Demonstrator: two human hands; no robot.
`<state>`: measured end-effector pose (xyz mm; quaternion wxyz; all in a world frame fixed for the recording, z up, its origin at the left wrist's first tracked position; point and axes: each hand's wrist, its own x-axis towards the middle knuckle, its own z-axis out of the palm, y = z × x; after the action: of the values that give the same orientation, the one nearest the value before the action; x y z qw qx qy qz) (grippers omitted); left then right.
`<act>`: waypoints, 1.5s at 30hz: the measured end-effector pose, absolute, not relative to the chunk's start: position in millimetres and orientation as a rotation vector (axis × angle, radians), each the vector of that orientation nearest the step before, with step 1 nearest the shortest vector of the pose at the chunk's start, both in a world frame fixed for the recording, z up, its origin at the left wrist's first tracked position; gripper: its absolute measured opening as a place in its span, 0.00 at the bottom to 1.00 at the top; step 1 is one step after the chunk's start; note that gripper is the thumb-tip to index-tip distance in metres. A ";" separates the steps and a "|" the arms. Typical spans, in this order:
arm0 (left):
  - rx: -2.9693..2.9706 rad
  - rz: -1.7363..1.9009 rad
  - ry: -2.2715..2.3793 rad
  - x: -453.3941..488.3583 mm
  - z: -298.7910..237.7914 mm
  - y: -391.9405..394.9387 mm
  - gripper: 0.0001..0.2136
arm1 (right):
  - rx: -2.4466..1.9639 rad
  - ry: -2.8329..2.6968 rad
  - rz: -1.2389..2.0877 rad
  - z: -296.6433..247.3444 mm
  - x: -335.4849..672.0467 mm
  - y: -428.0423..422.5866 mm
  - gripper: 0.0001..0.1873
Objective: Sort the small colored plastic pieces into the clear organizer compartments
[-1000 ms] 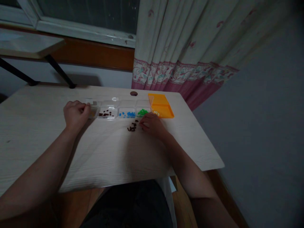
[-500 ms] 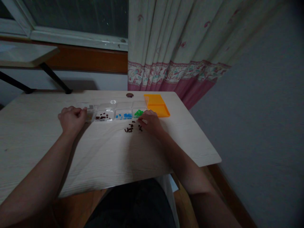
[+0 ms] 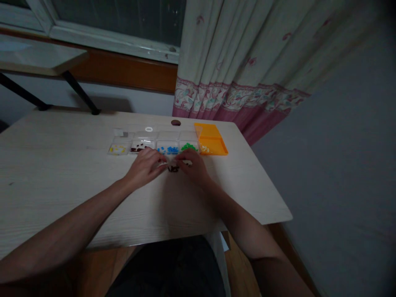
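Observation:
My left hand (image 3: 144,165) lies palm down on the pale wooden table (image 3: 62,173), fingers stretched toward a small pile of dark beads (image 3: 173,168). On the pile's other side rests my right hand (image 3: 191,165), fingers low on the tabletop and pointing left at the beads. The two sets of fingertips flank the pile and nearly meet. Just behind the hands stands a clear compartment box (image 3: 148,136) holding yellow beads (image 3: 116,149), dark beads (image 3: 138,148), blue beads (image 3: 168,149) and green beads (image 3: 188,146).
An orange tray (image 3: 213,138) adjoins the box's right end, with a few pale beads in its near corner. A round cable hole (image 3: 175,122) is in the table behind the box. A curtain (image 3: 235,74) hangs at the back right, and a shelf on black legs (image 3: 37,57) stands at the back left.
My left hand left the box's left end and swung right to the dark beads. The yellow compartment it covered now shows. My right hand stayed by the pile.

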<state>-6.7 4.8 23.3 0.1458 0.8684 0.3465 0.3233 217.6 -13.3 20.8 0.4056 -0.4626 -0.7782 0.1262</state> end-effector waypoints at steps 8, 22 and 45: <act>2.080 0.977 0.748 -6.4 18.6 8.8 0.16 | -1.071 -2.013 -0.031 16.4 192.5 -29.7 0.07; 1.493 0.989 0.800 -7.8 7.8 14.7 0.17 | -1.167 -2.138 -0.290 16.0 190.0 -38.2 0.14; 2.107 1.402 1.804 -87.4 19.2 57.1 0.14 | -1.781 -2.274 -0.032 32.3 273.2 3.6 0.10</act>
<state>-87.4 57.1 19.2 0.0169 0.6779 0.5804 0.4510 273.2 3.6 32.3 0.1260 -0.6115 -0.7811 -0.0108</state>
